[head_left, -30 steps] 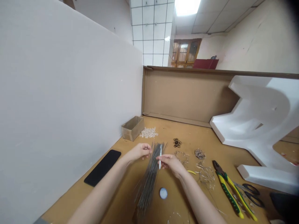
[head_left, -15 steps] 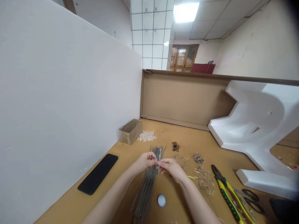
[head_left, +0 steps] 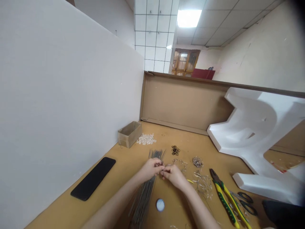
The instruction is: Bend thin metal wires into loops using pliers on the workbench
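dull metal wires, matt cardboard box, smooth foam piece, plastic-looking plier handles.

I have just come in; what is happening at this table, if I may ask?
A person has the fingertips of the left hand and right hand close together above the bundle of thin grey wires. Anything pinched between them is too small to make out. A small round blue-white object lies between the forearms. Black rings lie beyond the hands, and yellow-green pliers rest beside the scissors on the right.
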`<state>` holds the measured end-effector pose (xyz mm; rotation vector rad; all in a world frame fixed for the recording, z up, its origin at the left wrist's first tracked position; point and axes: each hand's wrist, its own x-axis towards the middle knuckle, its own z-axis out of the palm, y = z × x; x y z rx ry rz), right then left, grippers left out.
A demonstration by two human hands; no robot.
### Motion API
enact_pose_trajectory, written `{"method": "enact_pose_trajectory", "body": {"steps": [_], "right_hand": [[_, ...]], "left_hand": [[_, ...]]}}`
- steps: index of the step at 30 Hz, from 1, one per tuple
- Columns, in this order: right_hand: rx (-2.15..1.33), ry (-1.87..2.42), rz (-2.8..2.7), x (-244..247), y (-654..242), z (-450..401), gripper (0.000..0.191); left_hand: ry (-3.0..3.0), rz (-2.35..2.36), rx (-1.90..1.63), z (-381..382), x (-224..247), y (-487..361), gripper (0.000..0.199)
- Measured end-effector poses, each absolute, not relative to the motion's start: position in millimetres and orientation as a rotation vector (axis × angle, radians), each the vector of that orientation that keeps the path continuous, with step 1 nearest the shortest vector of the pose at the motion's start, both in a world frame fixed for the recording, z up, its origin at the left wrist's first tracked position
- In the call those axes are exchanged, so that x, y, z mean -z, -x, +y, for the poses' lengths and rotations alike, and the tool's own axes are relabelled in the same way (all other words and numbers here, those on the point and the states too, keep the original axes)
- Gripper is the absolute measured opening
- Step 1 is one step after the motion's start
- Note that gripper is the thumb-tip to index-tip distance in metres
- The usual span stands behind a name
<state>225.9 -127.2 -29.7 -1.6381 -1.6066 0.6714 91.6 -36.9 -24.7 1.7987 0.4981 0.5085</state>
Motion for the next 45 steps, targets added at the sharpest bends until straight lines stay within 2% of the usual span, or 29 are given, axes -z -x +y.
{"method": "enact_pose_trajectory", "body": {"steps": [4,8,17,23,31,37,41,45], "right_hand": [[-0.577,1.724,-1.642,45.2,-224.0,-135.8,0.020],[-0.480,1.757,-1.646,53.3,-218.9,-141.2,0.021],[-0.493,1.730,-1.629,51.3,-218.5,-146.8,0.021],[-0.659,1.600,-1.599,24.8,-208.6,-157.9,0.034],[-1.315,1.062,-1.165,-7.1,-208.6,-176.4,0.030],[-1.321,1.068,-1.056,-14.1,-209.2,-177.1,0.031],[-1.307,1.119,-1.047,-11.0,-204.9,-173.8,0.040],[-1.396,0.955,-0.808,-7.8,-196.6,-170.7,0.039]], "left_hand": [[-1.892,0.490,-0.548,-45.6,41.7,-96.8,0.008],[-1.877,0.515,-0.524,-52.2,50.6,-95.1,0.007],[-1.612,0.535,-0.435,-52.9,52.3,-97.2,0.030],[-1.363,0.464,-0.445,-53.9,25.6,-92.4,0.037],[-1.319,0.325,-0.360,-65.5,-14.9,-91.4,0.026],[-1.416,0.342,-0.422,-68.6,-25.9,-95.1,0.028],[-1.600,0.403,-0.493,-65.9,-35.0,-85.5,0.032],[-1.870,0.458,-0.604,-66.1,-41.0,-78.9,0.031]]}}
